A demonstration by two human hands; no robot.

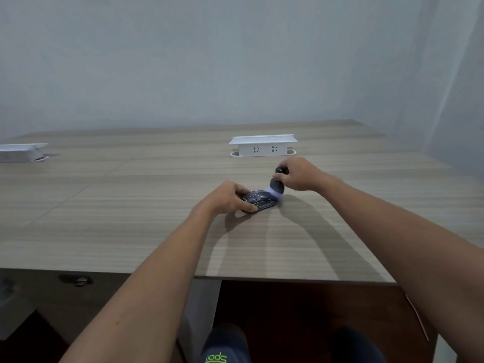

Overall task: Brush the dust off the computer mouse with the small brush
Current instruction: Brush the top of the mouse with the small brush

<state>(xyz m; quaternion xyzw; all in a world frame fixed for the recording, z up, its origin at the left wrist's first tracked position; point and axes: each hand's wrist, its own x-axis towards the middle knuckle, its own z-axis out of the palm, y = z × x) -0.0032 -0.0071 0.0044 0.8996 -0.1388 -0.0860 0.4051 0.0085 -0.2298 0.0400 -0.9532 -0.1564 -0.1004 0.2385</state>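
A dark grey computer mouse (261, 201) lies on the wooden table (131, 205), a little right of centre. My left hand (227, 196) grips its left end, fingers over the top and thumb along the near side. My right hand (298, 173) holds a small brush (277, 185) by its black handle, tilted down to the left. The pale, blurred bristles touch the right end of the mouse.
A white pop-up socket box (262, 145) stands on the table just behind the hands. Another white socket box (22, 151) sits at the far left. A grey wall runs behind and to the right. The table's front edge is near my legs.
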